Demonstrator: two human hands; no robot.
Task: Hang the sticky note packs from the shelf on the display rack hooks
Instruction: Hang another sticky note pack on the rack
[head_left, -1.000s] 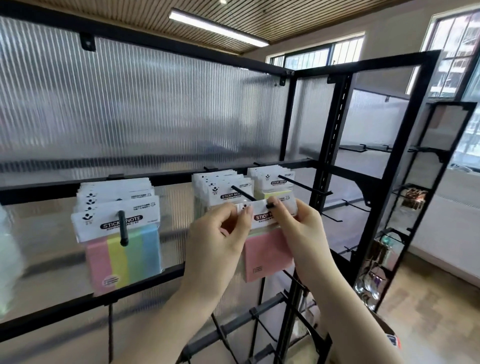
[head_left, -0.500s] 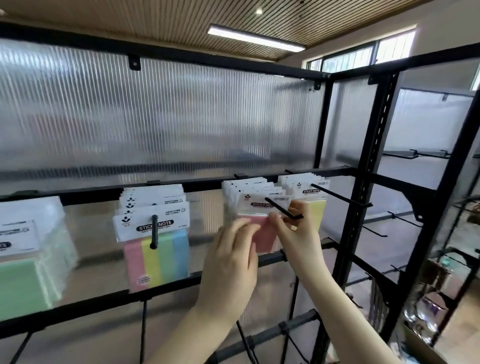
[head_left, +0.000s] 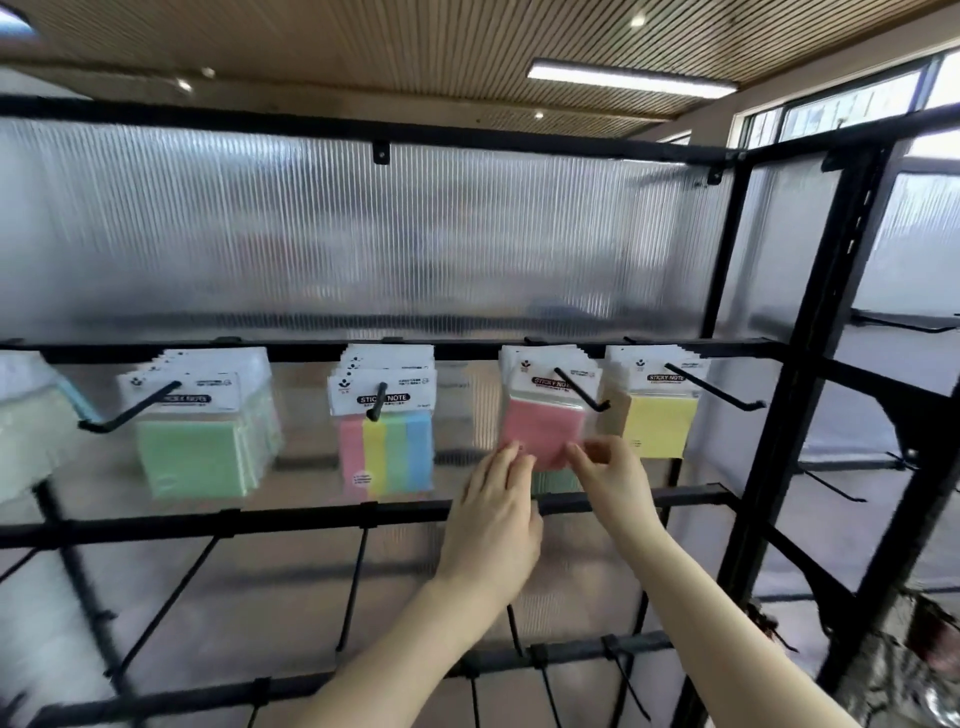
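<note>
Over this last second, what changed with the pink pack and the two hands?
The pink pack went from pinched at its header off the hook to hanging on it. The left hand and right hand dropped to its lower edge; whether either grip holds is unclear. The neighbouring yellow pack and striped pack stayed hanging.

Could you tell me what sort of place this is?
Probably a stationery shop display: a black display rack with hooks carrying retail sticky note packs before ribbed translucent panels.
</note>
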